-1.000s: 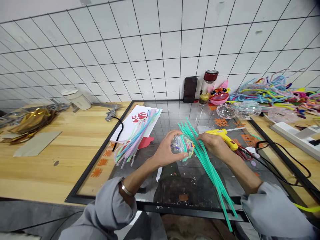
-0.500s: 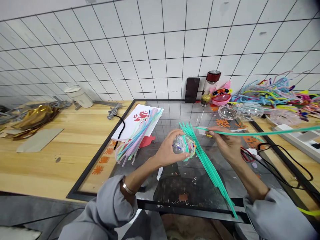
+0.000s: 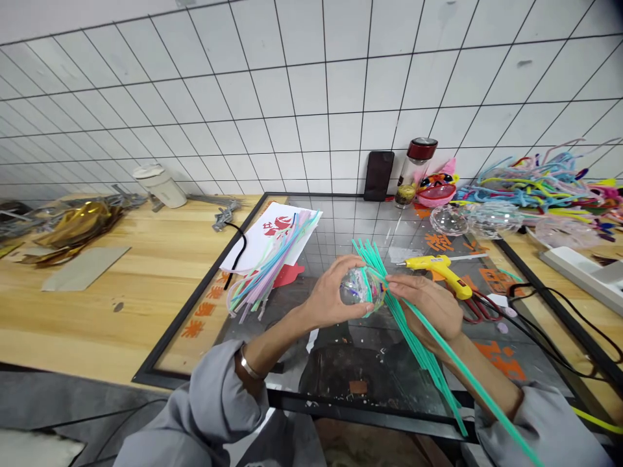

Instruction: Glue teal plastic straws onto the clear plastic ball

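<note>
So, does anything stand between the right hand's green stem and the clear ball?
Nothing visible does. The right hand has the green stem with its near end at the side of the clear ball in the left hand. The loose green bundle appears to lie below, on the tabletop.

Orange characters (image 3: 439, 242), 彩 among them, on the glass panel (image 3: 335, 224)
</note>
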`<state>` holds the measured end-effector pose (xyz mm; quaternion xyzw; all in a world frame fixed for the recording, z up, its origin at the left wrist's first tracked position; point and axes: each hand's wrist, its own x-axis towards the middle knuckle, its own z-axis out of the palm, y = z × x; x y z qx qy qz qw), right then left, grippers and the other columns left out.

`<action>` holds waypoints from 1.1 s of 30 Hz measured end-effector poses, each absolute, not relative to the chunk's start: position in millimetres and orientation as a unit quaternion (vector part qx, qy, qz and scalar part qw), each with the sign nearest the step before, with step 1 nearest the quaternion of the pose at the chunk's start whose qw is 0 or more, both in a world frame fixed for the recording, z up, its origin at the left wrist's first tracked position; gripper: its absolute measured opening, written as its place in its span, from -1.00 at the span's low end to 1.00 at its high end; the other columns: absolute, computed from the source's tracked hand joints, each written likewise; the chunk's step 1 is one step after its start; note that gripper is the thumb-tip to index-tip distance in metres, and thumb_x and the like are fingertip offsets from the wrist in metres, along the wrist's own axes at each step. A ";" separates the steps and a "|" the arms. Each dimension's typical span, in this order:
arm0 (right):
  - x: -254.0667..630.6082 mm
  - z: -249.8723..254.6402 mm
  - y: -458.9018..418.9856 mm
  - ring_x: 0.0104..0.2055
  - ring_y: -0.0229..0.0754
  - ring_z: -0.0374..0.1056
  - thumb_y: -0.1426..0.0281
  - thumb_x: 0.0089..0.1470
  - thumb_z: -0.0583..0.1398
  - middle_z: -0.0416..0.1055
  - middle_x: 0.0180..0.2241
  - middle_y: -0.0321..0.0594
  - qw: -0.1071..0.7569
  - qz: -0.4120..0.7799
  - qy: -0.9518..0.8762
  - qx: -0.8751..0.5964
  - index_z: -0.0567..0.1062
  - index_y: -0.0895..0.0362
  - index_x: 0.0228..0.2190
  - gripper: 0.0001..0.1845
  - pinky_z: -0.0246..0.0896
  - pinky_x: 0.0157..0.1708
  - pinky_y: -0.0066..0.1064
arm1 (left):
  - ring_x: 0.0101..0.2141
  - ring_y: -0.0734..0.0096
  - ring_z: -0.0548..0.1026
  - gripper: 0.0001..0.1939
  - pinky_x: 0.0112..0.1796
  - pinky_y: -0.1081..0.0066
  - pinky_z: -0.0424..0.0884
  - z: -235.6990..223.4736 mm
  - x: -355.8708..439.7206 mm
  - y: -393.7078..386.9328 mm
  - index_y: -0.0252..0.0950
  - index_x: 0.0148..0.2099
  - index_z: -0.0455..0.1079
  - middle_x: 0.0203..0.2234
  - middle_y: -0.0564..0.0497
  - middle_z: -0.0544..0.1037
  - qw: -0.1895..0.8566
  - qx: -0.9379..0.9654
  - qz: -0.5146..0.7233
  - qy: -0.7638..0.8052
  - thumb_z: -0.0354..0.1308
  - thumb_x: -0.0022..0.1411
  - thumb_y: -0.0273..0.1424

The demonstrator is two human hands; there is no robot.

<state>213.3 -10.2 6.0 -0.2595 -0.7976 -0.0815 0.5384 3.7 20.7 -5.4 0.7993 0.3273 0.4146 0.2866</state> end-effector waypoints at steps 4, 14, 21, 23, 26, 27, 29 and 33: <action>212.9 4.7 -12.3 -0.18 -0.11 0.55 0.62 0.11 0.16 0.60 -0.21 -0.08 0.536 -0.090 -0.805 -0.238 0.51 0.09 -0.04 -0.60 0.52 -0.27 -0.29 | 0.14 0.03 0.37 -0.35 0.17 0.02 0.29 -6.7 3.5 21.1 -0.22 0.12 0.25 0.10 -0.21 0.38 0.280 0.801 0.414 0.329 0.36 -0.03 -0.32; 213.4 2.7 -13.6 -0.09 -0.11 0.50 0.64 0.14 0.12 0.57 -0.20 0.10 0.484 -0.112 -0.839 -0.222 0.49 0.26 -0.07 -0.68 0.48 -0.19 -0.25 | 0.14 0.02 0.36 -0.39 0.16 0.01 0.30 -5.0 2.1 20.1 -0.26 0.11 0.26 0.10 -0.25 0.37 0.275 0.807 0.415 0.317 0.34 0.00 -0.35; 211.6 2.6 -13.7 -0.11 -0.10 0.52 0.59 0.16 0.12 0.58 -0.19 0.02 0.482 -0.097 -0.840 -0.228 0.48 0.17 -0.02 -0.65 0.50 -0.21 -0.24 | 0.15 0.04 0.36 -0.39 0.16 0.02 0.30 -4.4 2.4 20.2 -0.23 0.11 0.27 0.09 -0.21 0.38 0.276 0.806 0.410 0.324 0.34 0.00 -0.36; 209.9 4.0 -13.8 -0.12 -0.11 0.52 0.61 0.15 0.13 0.58 -0.21 0.04 0.485 -0.100 -0.840 -0.221 0.48 0.19 -0.03 -0.64 0.50 -0.22 -0.25 | 0.14 0.04 0.36 -0.40 0.16 0.02 0.30 -4.8 2.0 20.2 -0.23 0.10 0.27 0.09 -0.22 0.39 0.273 0.808 0.414 0.319 0.34 0.00 -0.37; 208.0 5.4 -13.9 -0.13 -0.11 0.52 0.61 0.15 0.13 0.59 -0.22 0.03 0.485 -0.097 -0.842 -0.217 0.48 0.19 -0.02 -0.64 0.50 -0.21 -0.27 | 0.14 0.05 0.37 -0.41 0.15 0.02 0.31 -4.5 1.2 20.7 -0.23 0.09 0.29 0.08 -0.22 0.39 0.265 0.812 0.410 0.318 0.36 -0.01 -0.36; 207.7 5.3 -14.0 -0.12 -0.12 0.52 0.61 0.16 0.13 0.59 -0.22 0.01 0.484 -0.092 -0.842 -0.219 0.48 0.18 -0.02 -0.64 0.50 -0.21 -0.27 | 0.14 0.05 0.37 -0.41 0.14 0.02 0.32 -4.3 1.0 21.0 -0.23 0.08 0.29 0.08 -0.21 0.40 0.262 0.814 0.408 0.320 0.36 -0.01 -0.37; 207.7 4.4 -14.0 -0.12 -0.12 0.52 0.60 0.16 0.13 0.59 -0.21 -0.01 0.485 -0.085 -0.842 -0.220 0.48 0.16 -0.01 -0.63 0.50 -0.20 -0.27 | 0.12 0.07 0.38 -0.41 0.14 0.03 0.33 -3.7 0.6 21.7 -0.23 0.07 0.29 0.07 -0.20 0.41 0.256 0.815 0.409 0.321 0.37 -0.02 -0.37; 209.2 -0.5 -13.4 -0.10 -0.12 0.52 0.59 0.17 0.14 0.58 -0.18 0.01 0.489 -0.079 -0.841 -0.219 0.48 0.16 -0.01 -0.64 0.50 -0.19 -0.25 | 0.11 0.08 0.39 -0.42 0.13 0.04 0.34 -3.9 0.6 22.7 -0.25 0.06 0.30 0.06 -0.21 0.41 0.248 0.818 0.415 0.313 0.38 -0.03 -0.38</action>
